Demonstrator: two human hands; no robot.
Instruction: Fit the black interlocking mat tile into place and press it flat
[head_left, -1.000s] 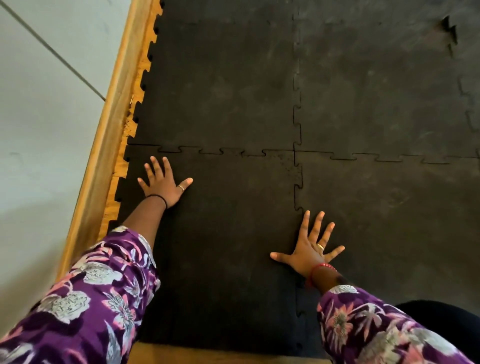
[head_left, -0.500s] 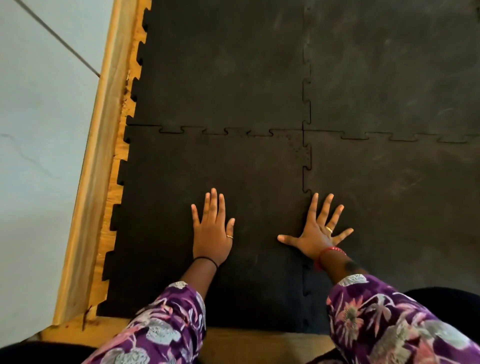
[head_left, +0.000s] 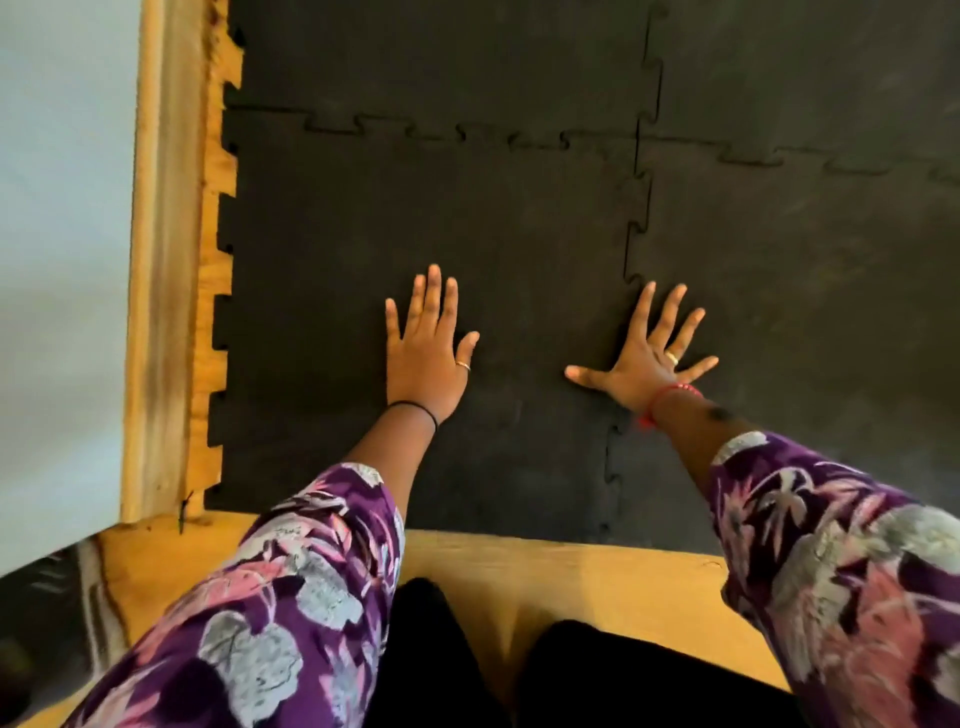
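The black interlocking mat tile (head_left: 363, 234) lies flat in the near-left corner of a wooden frame, its toothed edges meshed with the tile beyond it and the tile to its right (head_left: 805, 286). My left hand (head_left: 423, 353) rests palm down near the tile's middle, fingers together and straight. My right hand (head_left: 647, 361) lies palm down with fingers spread across the toothed seam on the tile's right side. Neither hand holds anything.
A wooden frame (head_left: 166, 260) borders the mats on the left, and a wooden board (head_left: 545, 566) runs along the near edge. Pale floor (head_left: 57, 260) lies left of the frame. My dark-clothed knees (head_left: 597, 675) are at the bottom.
My left hand moved from the tile's far-left area to near its middle. The right hand stayed on the seam. The camera shifted back toward me, showing the near wooden board.
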